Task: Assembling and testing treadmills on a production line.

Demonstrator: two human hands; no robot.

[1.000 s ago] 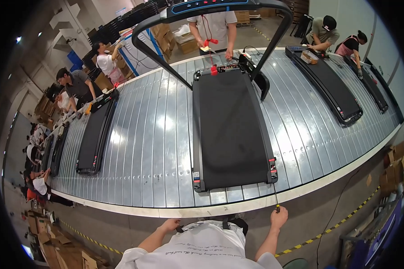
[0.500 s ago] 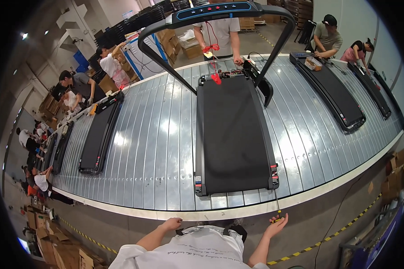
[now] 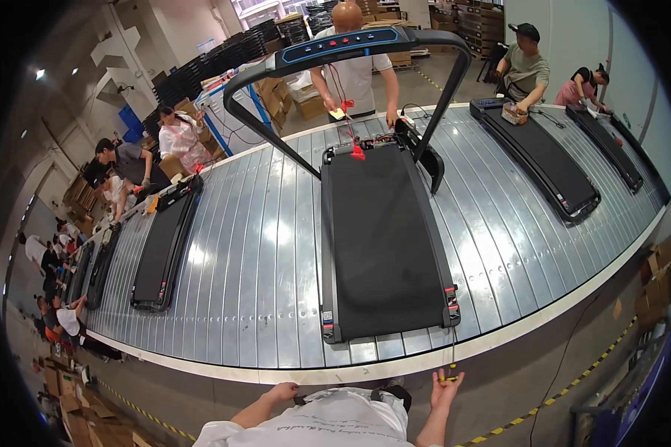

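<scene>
From the head camera, a black treadmill is seen lying on the slatted metal conveyor, its upright console frame at the far end and its near end close to the conveyor's edge. The right hand is raised just below that edge, fingers pinched on a small yellow-handled tool whose thin shaft points up toward the treadmill's rear right corner. The left hand is held low near the body, fingers loosely curled; whether anything is gripped cannot be told. The step appears to be an adjustment at the rear corner, best done with the shaft kept in line with the corner fitting and the tool gripped firmly. Other people are seen at further treadmills.
</scene>
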